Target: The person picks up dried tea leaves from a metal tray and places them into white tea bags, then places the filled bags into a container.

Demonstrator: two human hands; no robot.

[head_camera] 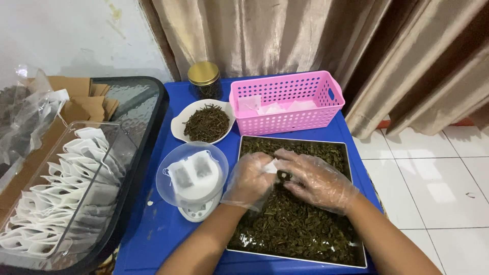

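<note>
Both my hands wear thin clear plastic gloves over a metal tray [242,153] full of dark dried tea leaves [290,224]. My left hand [249,181] grips a small white tea bag [270,165] at its open top. My right hand [316,181] pinches a bit of leaves at the bag's mouth, fingertips touching it. To the left, a small white scale [196,211] carries a clear dish [165,186] with two filled tea bags [192,173] lying in it.
A white bowl [178,127] of dark twiggy herbs, a gold-lidded jar [204,79] and a pink basket [285,102] with bags stand at the back of the blue table [153,234]. A clear box [114,142] of empty tea bags sits at left. Curtains and tiled floor lie right.
</note>
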